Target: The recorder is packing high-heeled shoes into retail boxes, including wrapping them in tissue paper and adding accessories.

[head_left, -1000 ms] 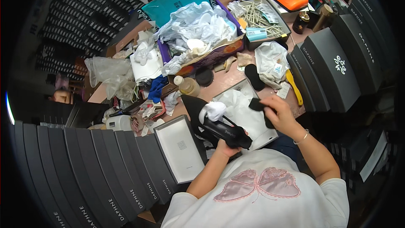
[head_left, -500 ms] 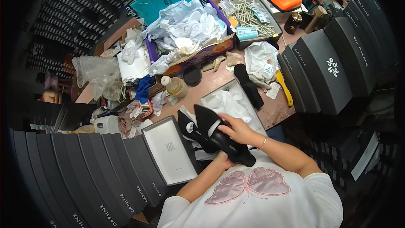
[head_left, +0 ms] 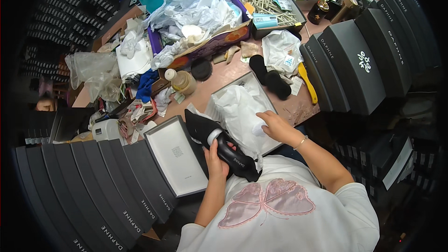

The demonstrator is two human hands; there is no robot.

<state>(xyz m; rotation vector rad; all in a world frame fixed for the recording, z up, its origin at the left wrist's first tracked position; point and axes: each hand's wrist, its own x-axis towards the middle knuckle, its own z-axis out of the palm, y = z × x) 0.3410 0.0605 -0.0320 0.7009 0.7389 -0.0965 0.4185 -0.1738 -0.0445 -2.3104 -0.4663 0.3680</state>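
Observation:
My left hand (head_left: pixel 215 161) is wrapped around black pointed-toe heels (head_left: pixel 238 158), held in front of my shirt with the toes toward the upper left. They overlap, so I cannot tell whether both are in the grip. White stuffing shows at the opening of the shoe. To the right, my right hand (head_left: pixel 280 128) is above a shoebox (head_left: pixel 276 105) lined with white tissue paper (head_left: pixel 240 107). Its fingers are closed on a small white wad (head_left: pixel 258 129), which looks like paper. Beside the left hand stands a grey box lid (head_left: pixel 175 156) with a white inside.
Dark shoeboxes line up at left (head_left: pixel 112 182) and right (head_left: pixel 352 65). Behind lie a bottle (head_left: pixel 182 81), a purple bin (head_left: pixel 154 42) of crumpled paper, a carton of sticks (head_left: pixel 275 7), a yellow-handled tool (head_left: pixel 308 84) and black rounded pieces (head_left: pixel 278 85).
My right hand has let go of the shoe and moved right, over the tissue-lined box, with a white wad. My left hand now holds the footwear alone. The view has shifted slightly.

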